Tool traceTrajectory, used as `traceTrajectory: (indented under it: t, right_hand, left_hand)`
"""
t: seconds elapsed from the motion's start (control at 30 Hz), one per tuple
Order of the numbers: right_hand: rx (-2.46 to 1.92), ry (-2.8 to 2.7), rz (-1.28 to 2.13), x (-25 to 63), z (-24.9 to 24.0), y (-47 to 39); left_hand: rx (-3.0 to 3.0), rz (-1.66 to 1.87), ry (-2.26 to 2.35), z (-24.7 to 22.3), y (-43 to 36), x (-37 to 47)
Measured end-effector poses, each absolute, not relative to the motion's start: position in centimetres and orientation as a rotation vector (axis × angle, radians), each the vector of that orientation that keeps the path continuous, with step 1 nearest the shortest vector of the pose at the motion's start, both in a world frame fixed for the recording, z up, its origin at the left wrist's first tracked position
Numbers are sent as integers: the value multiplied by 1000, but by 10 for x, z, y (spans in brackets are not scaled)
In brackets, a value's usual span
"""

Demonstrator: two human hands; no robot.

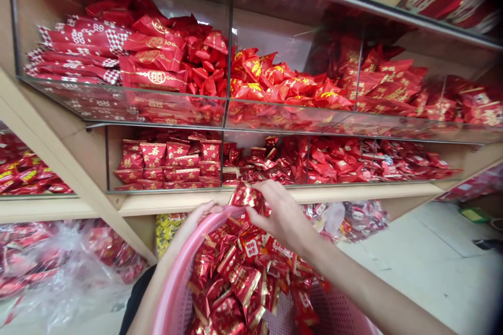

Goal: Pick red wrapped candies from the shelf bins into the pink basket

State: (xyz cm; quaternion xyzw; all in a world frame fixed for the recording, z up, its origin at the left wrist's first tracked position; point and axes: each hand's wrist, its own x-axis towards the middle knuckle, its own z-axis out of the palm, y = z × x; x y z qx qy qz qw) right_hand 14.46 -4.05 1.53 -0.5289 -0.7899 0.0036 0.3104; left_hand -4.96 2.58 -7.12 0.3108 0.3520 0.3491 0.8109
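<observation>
A pink perforated basket (170,282) full of red and gold wrapped packets (245,277) is at the bottom centre. My left hand (202,215) rests on its upper left rim with the fingers closed around the edge. Over the basket's far rim, my right hand (277,214) pinches a red packet with gold print (247,196) between thumb and fingers. Just beyond it is the lower shelf's wooden edge (334,192), with a glass-fronted compartment of small dark red packets (261,165) behind.
Upper glass compartments hold heaps of red packets (291,84). Square red packets (178,159) are stacked at the lower left. Clear plastic bags (66,267) of sweets lie under the shelves at left, with more bags (353,220) at right beside the tiled floor (424,256).
</observation>
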Motion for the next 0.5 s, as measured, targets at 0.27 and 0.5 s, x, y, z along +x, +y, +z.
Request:
traceTrajectory:
  t: [0.27, 0.5]
  right_hand:
    - [-1349, -2214, 193, 119, -12, -44]
    - [-1481, -2262, 104, 104, -16, -36]
  left_hand:
    - [659, 773, 574, -76, 25, -48]
    - [625, 798, 600, -69, 21, -48]
